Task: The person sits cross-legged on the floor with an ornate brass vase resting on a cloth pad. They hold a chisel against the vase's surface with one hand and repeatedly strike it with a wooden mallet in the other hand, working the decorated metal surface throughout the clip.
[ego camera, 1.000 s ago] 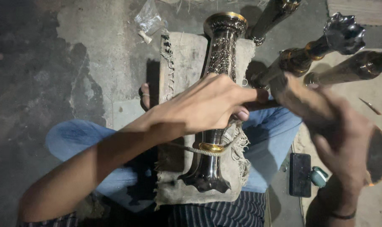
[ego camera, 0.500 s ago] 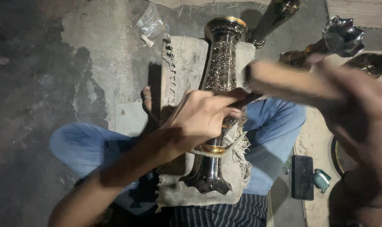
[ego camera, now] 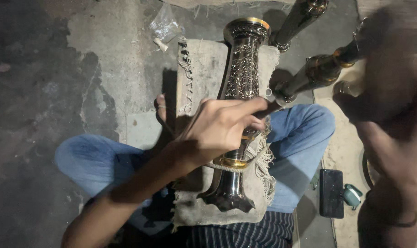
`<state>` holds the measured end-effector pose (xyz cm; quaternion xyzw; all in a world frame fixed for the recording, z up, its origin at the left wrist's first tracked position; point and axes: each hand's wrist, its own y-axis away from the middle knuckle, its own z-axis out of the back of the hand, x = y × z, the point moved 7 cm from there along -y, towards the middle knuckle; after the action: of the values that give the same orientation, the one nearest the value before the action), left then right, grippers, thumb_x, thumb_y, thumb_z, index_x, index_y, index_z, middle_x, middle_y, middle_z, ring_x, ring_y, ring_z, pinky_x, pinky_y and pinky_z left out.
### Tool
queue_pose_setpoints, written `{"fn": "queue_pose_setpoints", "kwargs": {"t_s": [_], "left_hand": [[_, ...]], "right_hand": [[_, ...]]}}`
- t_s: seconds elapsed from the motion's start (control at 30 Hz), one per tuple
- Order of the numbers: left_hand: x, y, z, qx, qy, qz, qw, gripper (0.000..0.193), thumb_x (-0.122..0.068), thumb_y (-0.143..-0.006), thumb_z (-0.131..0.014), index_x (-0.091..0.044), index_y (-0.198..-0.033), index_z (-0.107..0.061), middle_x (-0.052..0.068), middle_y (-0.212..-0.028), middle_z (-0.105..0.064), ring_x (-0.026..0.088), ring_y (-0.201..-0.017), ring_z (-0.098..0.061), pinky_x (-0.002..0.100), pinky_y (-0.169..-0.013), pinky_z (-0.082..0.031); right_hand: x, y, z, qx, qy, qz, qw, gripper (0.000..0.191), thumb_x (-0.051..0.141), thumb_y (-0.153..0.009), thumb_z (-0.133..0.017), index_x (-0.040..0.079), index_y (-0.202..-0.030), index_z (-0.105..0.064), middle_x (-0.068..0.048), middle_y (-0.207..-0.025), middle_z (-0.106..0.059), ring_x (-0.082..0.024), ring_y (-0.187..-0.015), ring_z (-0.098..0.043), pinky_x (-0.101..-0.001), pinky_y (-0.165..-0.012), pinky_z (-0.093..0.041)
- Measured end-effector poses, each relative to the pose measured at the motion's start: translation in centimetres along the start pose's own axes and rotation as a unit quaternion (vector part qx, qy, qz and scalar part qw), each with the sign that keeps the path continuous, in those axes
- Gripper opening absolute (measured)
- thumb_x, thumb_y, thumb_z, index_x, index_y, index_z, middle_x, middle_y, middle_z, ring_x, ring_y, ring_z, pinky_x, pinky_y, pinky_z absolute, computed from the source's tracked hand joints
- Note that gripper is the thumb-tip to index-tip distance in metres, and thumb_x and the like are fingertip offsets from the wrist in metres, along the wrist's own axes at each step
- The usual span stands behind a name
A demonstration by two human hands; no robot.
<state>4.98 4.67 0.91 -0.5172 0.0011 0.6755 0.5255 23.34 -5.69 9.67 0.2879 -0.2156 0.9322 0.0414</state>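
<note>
— Vases: how many do you see?
— Three: one engraved vase (ego camera: 241, 92) lying on your lap cloth (ego camera: 204, 69), two vases standing beyond (ego camera: 305, 14). Your left hand (ego camera: 217, 128) pinches a chisel (ego camera: 268, 109) against it; your right hand (ego camera: 392, 78) is blurred, grip unclear.
</note>
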Motion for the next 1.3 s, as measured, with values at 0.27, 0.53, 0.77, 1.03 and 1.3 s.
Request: {"fn": "queue_pose_setpoints", "kwargs": {"t_s": [0.27,0.53,0.77,1.03,1.3], "left_hand": [[1.3,-2.8,-2.5,0.180,0.018,0.024,0.983,0.045,0.003,-0.090,-0.058,-0.011,-0.131,-0.067,0.009,-0.083,-0.079,0.013,-0.061,-0.075,0.026,-0.051,-0.059],[0.2,-4.0,-2.7,0.282,0.018,0.083,0.956,0.040,-0.007,-0.094,-0.062,-0.017,-0.133,-0.065,0.005,-0.067,-0.073,0.010,-0.044,-0.063,0.031,-0.038,-0.047],[-0.3,-4.6,-3.1,0.337,-0.004,0.037,0.941,0.047,-0.004,-0.094,-0.064,-0.019,-0.138,-0.065,0.003,-0.072,-0.075,0.011,-0.046,-0.062,0.028,-0.037,-0.045],[0.2,-5.4,-2.0,0.291,0.075,-0.005,0.954,0.045,-0.006,-0.088,-0.073,-0.009,-0.133,-0.066,0.009,-0.090,-0.079,0.012,-0.068,-0.074,0.034,-0.061,-0.058],[0.1,-5.9,-2.7,0.337,0.080,0.000,0.938,0.050,0.000,-0.085,-0.069,-0.012,-0.133,-0.065,0.007,-0.089,-0.080,0.011,-0.075,-0.078,0.035,-0.068,-0.058]], "right_hand": [[-6.6,4.4,-1.9,-0.067,-0.281,-0.065,0.955,0.060,-0.011,-0.086,-0.060,0.001,-0.141,-0.040,-0.009,-0.134,-0.060,-0.020,-0.124,-0.064,-0.0399,-0.113,-0.060],[-8.6,8.1,-2.2,-0.072,-0.026,0.000,0.997,0.058,-0.016,-0.084,-0.064,-0.004,-0.139,-0.048,-0.023,-0.123,-0.062,-0.029,-0.113,-0.065,-0.0436,-0.107,-0.058],[-7.6,10.3,-3.0,-0.121,0.026,-0.003,0.992,0.067,-0.011,-0.087,-0.072,0.000,-0.147,-0.047,-0.017,-0.113,-0.066,-0.023,-0.099,-0.068,-0.0361,-0.091,-0.057],[-13.9,12.6,-4.6,-0.141,-0.223,-0.209,0.942,0.047,-0.006,-0.100,-0.075,-0.004,-0.141,-0.052,-0.007,-0.088,-0.062,-0.013,-0.074,-0.064,-0.0253,-0.068,-0.052],[-12.1,11.0,-1.6,-0.211,-0.244,-0.101,0.941,0.069,-0.008,-0.096,-0.068,0.007,-0.154,-0.035,-0.005,-0.101,-0.063,-0.011,-0.074,-0.063,-0.0223,-0.067,-0.053]]}}
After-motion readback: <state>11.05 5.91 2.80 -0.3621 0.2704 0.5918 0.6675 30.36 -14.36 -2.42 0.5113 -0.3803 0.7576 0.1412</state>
